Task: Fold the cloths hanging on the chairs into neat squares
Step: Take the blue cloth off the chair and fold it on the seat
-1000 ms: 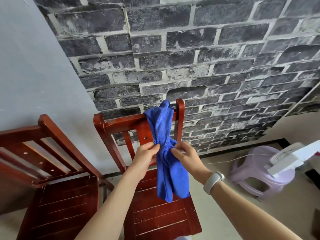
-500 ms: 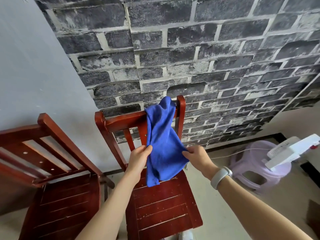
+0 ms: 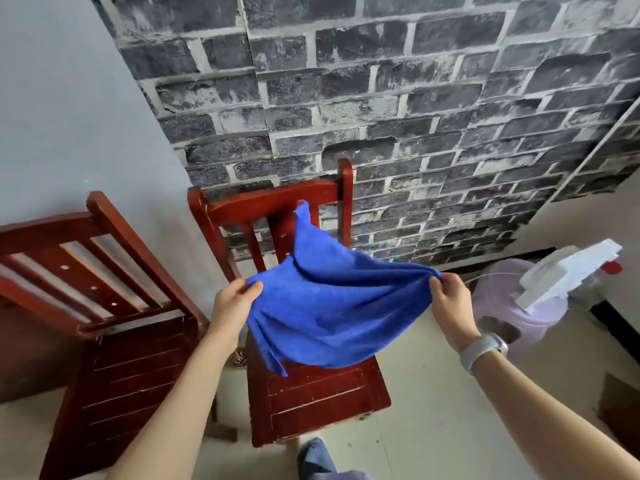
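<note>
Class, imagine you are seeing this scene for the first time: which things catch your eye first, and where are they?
The bright blue cloth stands out first, stretched in mid-air between the left hand and right hand, above the seat of a red wooden chair. A second red chair stands to its left, and a dark grey brick-pattern wall fills the background.

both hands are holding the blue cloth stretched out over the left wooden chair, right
Not quite. The head view shows the left hand and right hand stretching the blue microfibre cloth over the right-hand red wooden chair, not the left-hand red wooden chair, which stands bare.
</note>
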Demonstrator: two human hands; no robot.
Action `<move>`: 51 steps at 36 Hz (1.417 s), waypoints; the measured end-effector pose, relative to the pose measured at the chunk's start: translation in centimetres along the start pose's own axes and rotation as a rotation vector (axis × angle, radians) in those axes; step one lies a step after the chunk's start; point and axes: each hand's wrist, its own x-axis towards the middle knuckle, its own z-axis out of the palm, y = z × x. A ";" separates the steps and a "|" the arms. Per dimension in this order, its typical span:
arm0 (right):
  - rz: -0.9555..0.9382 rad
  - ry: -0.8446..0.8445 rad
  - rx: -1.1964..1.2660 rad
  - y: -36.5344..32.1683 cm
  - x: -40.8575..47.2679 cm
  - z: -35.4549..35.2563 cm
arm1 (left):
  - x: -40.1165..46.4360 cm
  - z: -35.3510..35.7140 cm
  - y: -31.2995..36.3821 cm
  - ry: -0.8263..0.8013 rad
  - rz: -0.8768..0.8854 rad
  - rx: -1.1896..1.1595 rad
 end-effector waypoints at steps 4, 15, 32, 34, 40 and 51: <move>-0.034 0.041 -0.096 1.6 -1.6 -3.1 | -3.4 0.3 -1.2 0.158 0.020 0.134; 0.049 -0.020 -0.183 3.0 -3.9 -7.4 | -10.9 0.7 -3.0 0.249 0.070 0.504; -0.134 -0.452 -0.272 1.4 -2.8 -7.8 | -11.7 -2.7 -2.4 0.233 -0.130 -0.156; -0.150 -0.398 -0.371 1.0 -2.6 -7.6 | -11.7 -2.6 -2.3 0.244 -0.104 -0.127; -0.070 -0.499 -0.334 1.1 -1.7 -6.8 | -11.2 -2.9 -2.5 0.294 -0.081 -0.111; -0.120 -0.980 -0.844 3.7 -2.2 -4.8 | -11.7 -2.1 -2.9 0.177 0.023 0.042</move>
